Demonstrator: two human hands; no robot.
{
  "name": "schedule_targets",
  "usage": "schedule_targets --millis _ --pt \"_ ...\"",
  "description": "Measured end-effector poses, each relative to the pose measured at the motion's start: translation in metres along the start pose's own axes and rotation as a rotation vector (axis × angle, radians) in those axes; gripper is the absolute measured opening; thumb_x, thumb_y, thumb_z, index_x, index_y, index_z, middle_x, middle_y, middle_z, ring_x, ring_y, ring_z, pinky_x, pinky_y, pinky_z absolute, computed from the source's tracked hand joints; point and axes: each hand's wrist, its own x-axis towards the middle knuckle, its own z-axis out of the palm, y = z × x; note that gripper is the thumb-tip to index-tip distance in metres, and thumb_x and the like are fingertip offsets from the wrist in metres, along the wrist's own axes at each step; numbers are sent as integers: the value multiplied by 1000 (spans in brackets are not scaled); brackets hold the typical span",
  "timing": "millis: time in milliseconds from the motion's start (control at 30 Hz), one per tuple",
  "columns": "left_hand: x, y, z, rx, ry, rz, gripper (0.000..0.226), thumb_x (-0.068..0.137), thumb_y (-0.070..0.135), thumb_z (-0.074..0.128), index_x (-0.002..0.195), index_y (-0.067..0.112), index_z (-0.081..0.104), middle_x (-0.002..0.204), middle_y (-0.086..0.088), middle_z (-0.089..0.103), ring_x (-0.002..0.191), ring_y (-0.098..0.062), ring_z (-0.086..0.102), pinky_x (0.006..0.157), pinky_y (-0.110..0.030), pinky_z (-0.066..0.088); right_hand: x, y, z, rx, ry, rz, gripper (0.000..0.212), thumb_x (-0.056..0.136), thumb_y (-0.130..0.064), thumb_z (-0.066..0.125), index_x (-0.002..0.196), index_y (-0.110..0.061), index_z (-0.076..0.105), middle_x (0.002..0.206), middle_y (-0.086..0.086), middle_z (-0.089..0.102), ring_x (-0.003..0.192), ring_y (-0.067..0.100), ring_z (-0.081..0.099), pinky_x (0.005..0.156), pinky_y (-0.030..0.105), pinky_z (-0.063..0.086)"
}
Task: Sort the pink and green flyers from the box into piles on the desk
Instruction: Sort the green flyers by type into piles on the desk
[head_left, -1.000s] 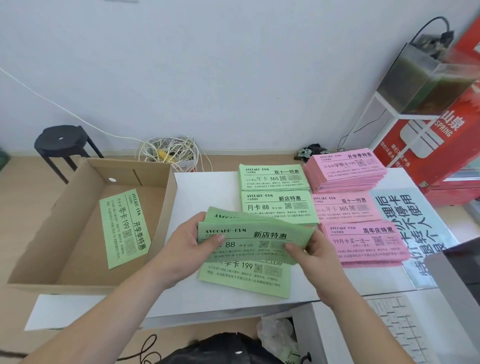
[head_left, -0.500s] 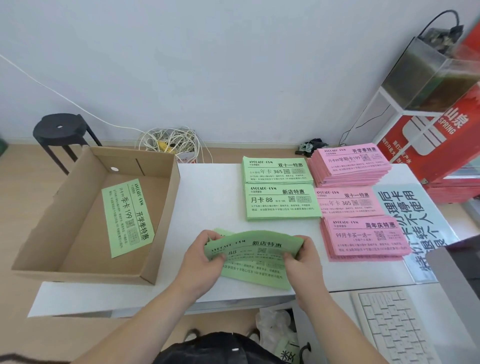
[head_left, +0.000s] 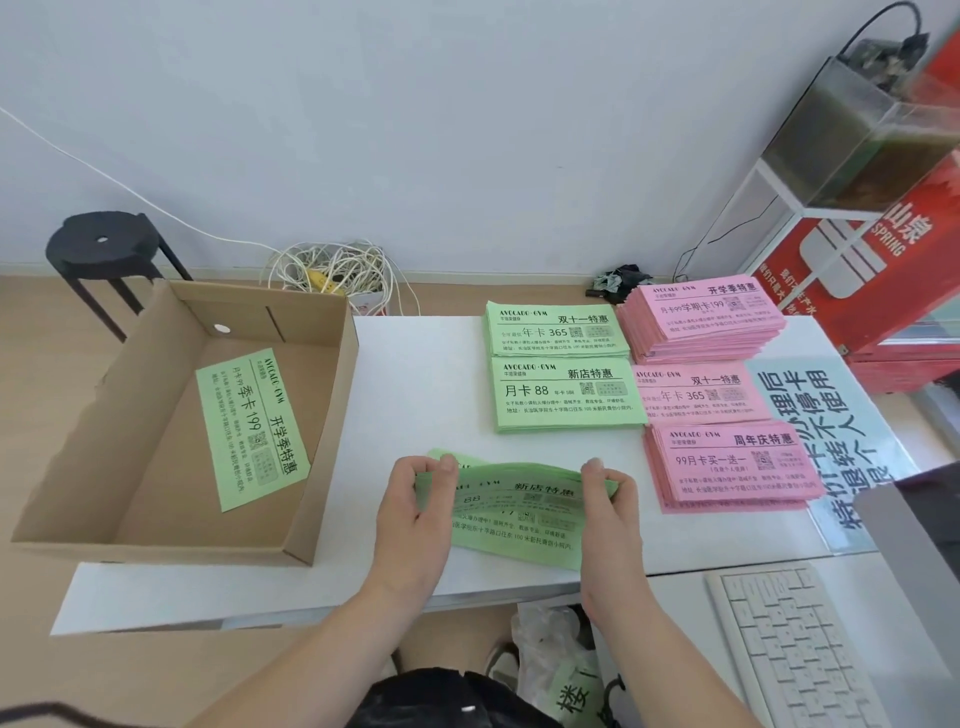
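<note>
Near 6 o'clock on the desk (head_left: 415, 374): green flyer bundle (head_left: 514, 519), bowed upward, pinched at its ends by left hand (head_left: 410, 525) and right hand (head_left: 613, 525). At 9 o'clock: cardboard box (head_left: 322, 441), one green flyer (head_left: 249, 426) flat inside. Toward 1 o'clock: two green piles (head_left: 566, 395), three pink piles (head_left: 727, 462) just beside.

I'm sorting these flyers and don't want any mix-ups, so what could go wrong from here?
1. The left grip and right grip pinch a bowed bundle of green flyers with a second sheet's corner peeking out. Laid down whole on the 月卡 88 pile, differing designs might get mixed.
2. One green flyer lies in the box; it could be overlooked.
</note>
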Motion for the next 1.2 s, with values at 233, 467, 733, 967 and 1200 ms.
schedule_targets --millis 233,467,733,967,1200 --pt "5 -6 -9 -54 -132 3 21 99 42 59 115 28 60 106 15 68 103 0 61 83 -10 45 5 4 -1 -8 -10 -30 28 101 -58 53 114 -33 56 117 -5 61 107 4 55 83 28 41" --pt "16 -35 -25 336 -200 56 35 99 11 61 126 31 51 115 21 66 116 -6 61 91 -23 48 7 11 -8 -256 -41 -123 36 90 -8 74 113 -26 54 107 -3 69 106 17 66 84 28 51" --pt "17 -42 -36 499 -169 202 24 103 18 54 126 24 50 114 10 61 106 -6 55 91 -22 47 2 18 -17 -519 -49 -264 40 100 -1 53 105 -40 45 104 -6 64 100 7 62 75 24 46" --pt "25 -55 -43 638 -157 324 16 101 5 50 110 18 54 99 8 51 99 -16 48 85 -33 44 1 36 -18 -736 16 -254 26 98 -4 50 109 -28 46 100 -4 62 93 17 62 70 35 50" --pt "38 -29 -38 671 -108 418 17 100 0 48 108 13 57 95 5 54 93 -23 49 79 -37 38 5 5 -13 -744 -62 -239 34 98 3 46 115 -26 45 102 -8 62 94 14 61 67 26 48"
